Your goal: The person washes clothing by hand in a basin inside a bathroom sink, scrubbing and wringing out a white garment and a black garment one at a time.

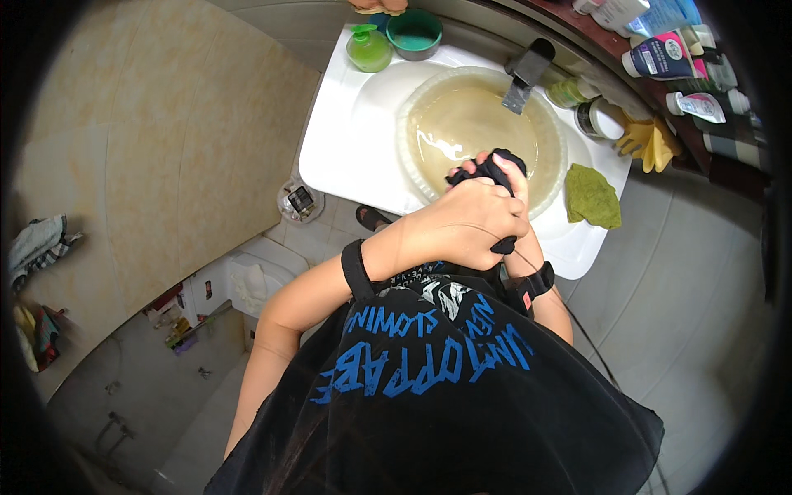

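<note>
A bunched black cloth (492, 168) is squeezed between my two hands over the near side of a washbasin. My left hand (479, 213) is a fist around part of it, and a small end of cloth (504, 245) pokes out below. My right hand (518, 179) grips the upper part, its thumb on top and its fingertips showing at the far side. Beneath them sits a round, pale plastic basin (405, 139) with a ribbed rim, holding yellowish water (476, 120). A dark faucet (529, 65) reaches over its far edge.
On the white sink counter (334, 148) are a green soap pump bottle (369, 51), a green bowl (414, 34), a lidded jar (600, 119) and a green cloth (592, 196). Yellow rubber gloves (649, 145) hang at right, below a shelf of tubes (662, 57). A toilet (263, 275) stands left.
</note>
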Action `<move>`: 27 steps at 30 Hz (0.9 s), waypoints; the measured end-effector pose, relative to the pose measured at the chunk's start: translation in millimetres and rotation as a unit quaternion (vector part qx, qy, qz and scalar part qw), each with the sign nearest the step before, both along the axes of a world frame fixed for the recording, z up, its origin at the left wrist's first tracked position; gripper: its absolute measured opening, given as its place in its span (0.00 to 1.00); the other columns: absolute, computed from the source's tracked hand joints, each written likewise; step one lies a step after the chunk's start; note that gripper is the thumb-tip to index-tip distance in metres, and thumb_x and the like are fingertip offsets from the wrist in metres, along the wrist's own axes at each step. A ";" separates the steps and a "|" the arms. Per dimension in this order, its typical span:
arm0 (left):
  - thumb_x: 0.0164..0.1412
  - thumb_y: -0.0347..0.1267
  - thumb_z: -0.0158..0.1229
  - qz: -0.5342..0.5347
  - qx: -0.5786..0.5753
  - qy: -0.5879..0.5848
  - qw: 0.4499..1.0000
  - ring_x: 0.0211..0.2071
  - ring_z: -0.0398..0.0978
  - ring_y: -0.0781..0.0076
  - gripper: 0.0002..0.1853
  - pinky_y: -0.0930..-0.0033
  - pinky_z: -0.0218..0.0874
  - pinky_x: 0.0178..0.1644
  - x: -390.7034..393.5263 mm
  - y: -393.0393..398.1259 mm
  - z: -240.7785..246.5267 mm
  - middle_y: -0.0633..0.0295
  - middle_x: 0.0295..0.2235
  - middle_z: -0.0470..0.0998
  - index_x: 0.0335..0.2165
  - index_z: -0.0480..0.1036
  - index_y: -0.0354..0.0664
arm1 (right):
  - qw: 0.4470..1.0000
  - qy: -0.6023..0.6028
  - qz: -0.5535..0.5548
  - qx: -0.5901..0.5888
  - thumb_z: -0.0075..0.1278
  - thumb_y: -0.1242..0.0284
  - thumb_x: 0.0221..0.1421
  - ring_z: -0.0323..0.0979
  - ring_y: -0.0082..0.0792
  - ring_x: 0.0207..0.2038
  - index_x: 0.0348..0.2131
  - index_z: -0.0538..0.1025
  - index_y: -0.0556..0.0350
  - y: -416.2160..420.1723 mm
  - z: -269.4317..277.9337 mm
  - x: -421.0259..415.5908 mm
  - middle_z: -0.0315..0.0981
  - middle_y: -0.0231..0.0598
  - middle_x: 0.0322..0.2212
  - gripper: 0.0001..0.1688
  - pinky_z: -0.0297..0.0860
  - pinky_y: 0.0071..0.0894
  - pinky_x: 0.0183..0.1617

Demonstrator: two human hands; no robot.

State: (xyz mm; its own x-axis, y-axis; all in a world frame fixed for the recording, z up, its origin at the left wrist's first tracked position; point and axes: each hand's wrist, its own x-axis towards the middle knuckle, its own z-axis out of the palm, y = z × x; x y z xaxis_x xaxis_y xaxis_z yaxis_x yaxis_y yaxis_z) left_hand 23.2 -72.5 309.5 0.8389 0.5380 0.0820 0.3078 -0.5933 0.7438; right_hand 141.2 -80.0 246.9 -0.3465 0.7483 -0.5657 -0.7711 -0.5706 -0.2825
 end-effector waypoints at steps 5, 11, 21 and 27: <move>0.31 0.28 0.60 0.064 0.090 -0.126 0.986 0.45 0.65 0.64 0.17 0.57 0.52 0.54 -14.1 -15.6 -15.3 0.64 0.35 0.69 0.29 0.71 0.44 | 0.993 -0.102 -0.063 0.018 0.50 0.62 0.47 0.69 0.33 0.28 0.21 0.67 0.54 10.7 -6.5 17.1 0.67 0.35 0.20 0.15 0.66 0.29 0.34; 0.44 0.33 0.61 0.300 -0.147 -0.285 0.899 0.55 0.56 0.59 0.36 0.60 0.50 0.56 -45.2 -33.4 -22.7 0.53 0.53 0.58 0.51 0.55 0.41 | 0.881 -0.320 -0.240 0.253 0.49 0.76 0.48 0.70 0.28 0.26 0.24 0.71 0.60 38.1 24.6 19.9 0.71 0.39 0.22 0.04 0.66 0.25 0.34; 0.51 0.65 0.38 0.101 -0.794 -0.420 0.427 0.50 0.63 0.51 0.47 0.41 0.53 0.52 -62.8 -18.6 -14.4 0.52 0.50 0.63 0.55 0.50 0.36 | 0.369 -0.476 -0.026 0.798 0.57 0.78 0.29 0.70 0.40 0.27 0.20 0.68 0.58 45.7 100.1 -23.1 0.65 0.38 0.21 0.13 0.68 0.35 0.33; 0.50 0.61 0.48 0.211 -0.739 -0.492 0.409 0.36 0.72 0.73 0.33 0.68 0.66 0.40 -57.4 -19.3 -1.9 0.63 0.36 0.72 0.43 0.66 0.45 | 0.283 -0.389 0.027 0.877 0.50 0.69 0.29 0.69 0.39 0.28 0.18 0.69 0.54 24.9 100.3 -45.8 0.64 0.36 0.21 0.10 0.68 0.39 0.34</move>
